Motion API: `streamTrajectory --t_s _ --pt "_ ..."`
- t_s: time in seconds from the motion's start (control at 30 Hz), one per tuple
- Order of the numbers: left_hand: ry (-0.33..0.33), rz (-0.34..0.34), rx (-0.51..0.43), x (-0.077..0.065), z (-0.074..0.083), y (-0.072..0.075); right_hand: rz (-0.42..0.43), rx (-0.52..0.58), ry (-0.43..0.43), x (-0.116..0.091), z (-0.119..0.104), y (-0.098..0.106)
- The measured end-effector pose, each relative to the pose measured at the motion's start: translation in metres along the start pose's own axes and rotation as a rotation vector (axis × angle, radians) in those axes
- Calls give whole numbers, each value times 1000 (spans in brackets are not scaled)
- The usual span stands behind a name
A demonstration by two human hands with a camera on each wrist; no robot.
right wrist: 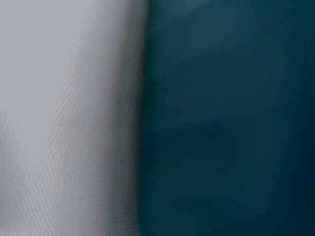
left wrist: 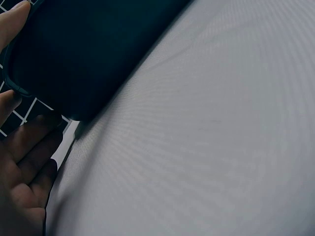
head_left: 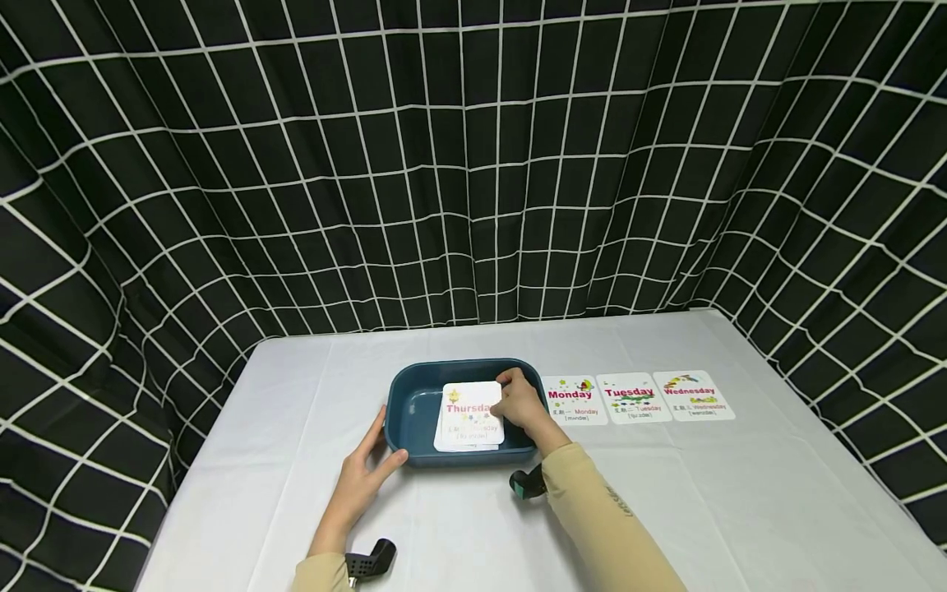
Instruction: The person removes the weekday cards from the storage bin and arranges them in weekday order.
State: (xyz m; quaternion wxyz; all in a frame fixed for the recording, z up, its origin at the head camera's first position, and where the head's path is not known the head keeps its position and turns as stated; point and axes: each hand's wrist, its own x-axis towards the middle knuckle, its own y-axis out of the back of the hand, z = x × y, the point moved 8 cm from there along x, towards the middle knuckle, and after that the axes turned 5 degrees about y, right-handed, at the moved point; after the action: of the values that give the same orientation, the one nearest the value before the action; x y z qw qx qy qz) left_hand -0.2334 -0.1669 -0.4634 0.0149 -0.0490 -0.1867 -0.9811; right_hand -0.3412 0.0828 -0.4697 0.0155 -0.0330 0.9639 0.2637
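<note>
A: Found the white, round-cornered, nearly square "Thursday" card where?

B: Inside the dark teal, oblong tray on the white-clothed counter. Lay near mid-length, over at least 1 more white card. Could not tell whether lifted clear.

A: Reached from which side?

B: From the right, with the right-hand grip narrow, pinching the right edge. Had the "Thursday" card directly to its left.

A: And with the left-hand grip?

B: Held the tray's near left corner, thumb and fingers set apart.

A: Judged which relation decisive?

B: Counted the tray's right wall, long axis running left to right, between the "Thursday" card and 3 beyond: "Monday" card nearest, then "Tuesday" card, then "Wednesday" card.
</note>
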Motion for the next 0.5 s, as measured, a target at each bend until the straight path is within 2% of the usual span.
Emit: streamTrajectory --t_s 0.17,0.4,0.5 --pt "-5 7 3 0 0 0 -26 235 48 -2 -5 2" --pt "-18 8 3 1 -1 0 -19 605 -1 -1 -4 9" --pt "-29 8 -2 1 -2 0 -24 708 -12 -3 -6 13"
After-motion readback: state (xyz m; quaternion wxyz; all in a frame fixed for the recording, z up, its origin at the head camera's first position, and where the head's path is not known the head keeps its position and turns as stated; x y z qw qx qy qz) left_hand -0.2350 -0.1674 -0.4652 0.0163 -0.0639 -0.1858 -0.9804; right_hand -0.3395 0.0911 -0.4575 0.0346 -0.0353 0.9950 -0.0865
